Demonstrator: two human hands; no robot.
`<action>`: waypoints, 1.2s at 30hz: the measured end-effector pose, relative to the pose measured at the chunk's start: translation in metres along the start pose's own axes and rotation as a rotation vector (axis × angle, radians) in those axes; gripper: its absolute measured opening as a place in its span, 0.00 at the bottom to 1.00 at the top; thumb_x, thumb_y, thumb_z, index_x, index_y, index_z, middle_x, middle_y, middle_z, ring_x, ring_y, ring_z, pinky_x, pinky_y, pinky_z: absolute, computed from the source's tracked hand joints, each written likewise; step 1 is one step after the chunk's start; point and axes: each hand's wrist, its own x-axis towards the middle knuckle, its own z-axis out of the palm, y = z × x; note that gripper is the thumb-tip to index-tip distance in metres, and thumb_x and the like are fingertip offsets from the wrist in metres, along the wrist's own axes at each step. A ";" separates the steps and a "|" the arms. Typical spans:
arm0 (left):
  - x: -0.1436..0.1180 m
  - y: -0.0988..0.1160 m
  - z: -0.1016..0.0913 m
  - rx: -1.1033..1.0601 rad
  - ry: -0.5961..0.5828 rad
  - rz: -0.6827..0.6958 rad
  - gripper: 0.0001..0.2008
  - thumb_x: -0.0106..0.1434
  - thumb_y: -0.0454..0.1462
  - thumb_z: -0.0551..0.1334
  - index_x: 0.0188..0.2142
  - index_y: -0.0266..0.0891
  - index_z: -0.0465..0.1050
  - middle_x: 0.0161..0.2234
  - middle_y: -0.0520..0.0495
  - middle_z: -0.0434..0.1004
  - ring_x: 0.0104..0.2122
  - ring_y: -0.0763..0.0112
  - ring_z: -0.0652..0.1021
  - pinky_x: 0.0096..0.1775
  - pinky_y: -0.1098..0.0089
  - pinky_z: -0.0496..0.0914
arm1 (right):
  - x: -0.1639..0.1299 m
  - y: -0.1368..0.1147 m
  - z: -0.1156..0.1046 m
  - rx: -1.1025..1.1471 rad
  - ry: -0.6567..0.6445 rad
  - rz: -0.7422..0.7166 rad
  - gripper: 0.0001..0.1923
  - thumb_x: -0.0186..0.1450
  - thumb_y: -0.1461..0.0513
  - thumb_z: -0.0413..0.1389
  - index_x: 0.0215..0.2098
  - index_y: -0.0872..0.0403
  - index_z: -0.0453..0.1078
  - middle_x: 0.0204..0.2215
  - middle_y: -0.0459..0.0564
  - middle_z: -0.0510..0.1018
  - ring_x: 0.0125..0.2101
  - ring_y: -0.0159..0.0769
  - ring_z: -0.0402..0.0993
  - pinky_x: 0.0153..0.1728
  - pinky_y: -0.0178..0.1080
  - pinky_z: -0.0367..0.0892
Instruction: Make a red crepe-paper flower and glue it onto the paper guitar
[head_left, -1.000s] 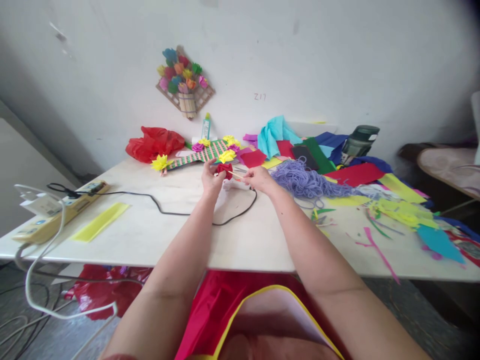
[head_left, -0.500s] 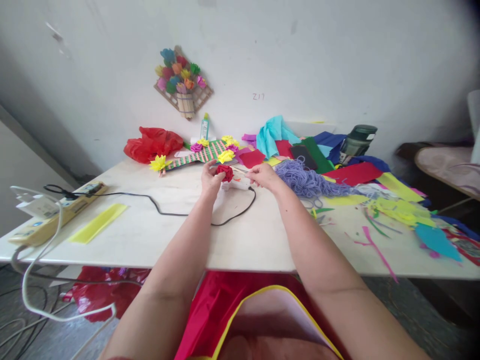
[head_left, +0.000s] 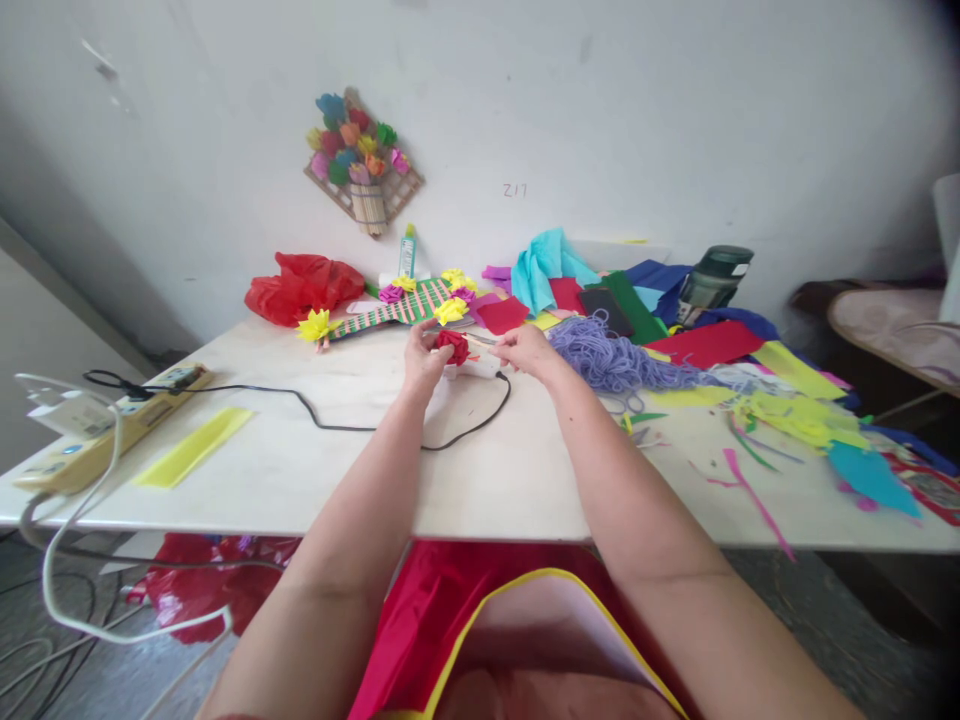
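Fingers of the left hand are closed around the small red rolled paper flower, and the right hand pinches the thin pale wooden stick that goes into it. Both hands therefore have a closed grip, one on the bloom and one on the stem. The flower is held just above the white counter, far from the person, directly over the white glue gun whose black cord runs left to the yellow power strip.

To do this step well, I think the left fingers should press only lightly, because crepe petals crush easily, and the right hand should keep the stick steady and turn it slowly, not pull it. It is also better to keep the fingertips away from the glue gun tip below.

The long axis is the stick: it lies almost level, from the right hand toward the left, slightly tilted. The bloom sits at the left end and seems to face up and away from the person.

Behind are the striped green woven mat with yellow paper flowers and, to the right, the heap of purple yarn.
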 end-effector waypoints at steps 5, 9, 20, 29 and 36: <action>-0.001 0.001 0.001 0.035 -0.039 0.002 0.27 0.41 0.33 0.63 0.44 0.40 0.67 0.25 0.55 0.76 0.26 0.71 0.76 0.31 0.70 0.70 | 0.003 0.003 0.002 -0.040 0.015 -0.009 0.08 0.60 0.61 0.61 0.30 0.59 0.80 0.20 0.47 0.79 0.15 0.24 0.66 0.20 0.29 0.61; -0.002 0.000 0.002 0.044 -0.059 0.003 0.26 0.41 0.34 0.63 0.44 0.40 0.67 0.25 0.55 0.76 0.25 0.70 0.76 0.30 0.70 0.70 | 0.006 0.003 0.006 -0.120 0.048 -0.002 0.07 0.59 0.61 0.62 0.32 0.57 0.81 0.22 0.47 0.80 0.20 0.27 0.70 0.25 0.30 0.63; -0.004 0.005 0.003 -0.016 -0.087 -0.086 0.24 0.40 0.35 0.64 0.41 0.37 0.69 0.22 0.54 0.75 0.23 0.69 0.76 0.29 0.69 0.71 | -0.016 -0.026 0.003 -0.436 0.151 -0.078 0.08 0.62 0.58 0.59 0.37 0.50 0.80 0.37 0.48 0.83 0.38 0.37 0.76 0.37 0.35 0.64; 0.001 0.006 -0.002 -0.082 -0.038 -0.157 0.22 0.37 0.34 0.67 0.36 0.37 0.70 0.23 0.51 0.77 0.24 0.68 0.77 0.29 0.68 0.72 | -0.029 -0.039 0.010 -0.709 0.126 -0.320 0.15 0.69 0.63 0.48 0.43 0.56 0.77 0.43 0.56 0.81 0.42 0.41 0.76 0.37 0.37 0.61; 0.001 0.004 -0.001 -0.086 0.019 -0.172 0.23 0.38 0.32 0.66 0.38 0.36 0.70 0.25 0.50 0.77 0.25 0.66 0.79 0.31 0.65 0.74 | -0.032 -0.047 0.008 -0.767 0.110 -0.304 0.16 0.69 0.62 0.48 0.44 0.57 0.77 0.42 0.59 0.81 0.42 0.45 0.77 0.37 0.39 0.63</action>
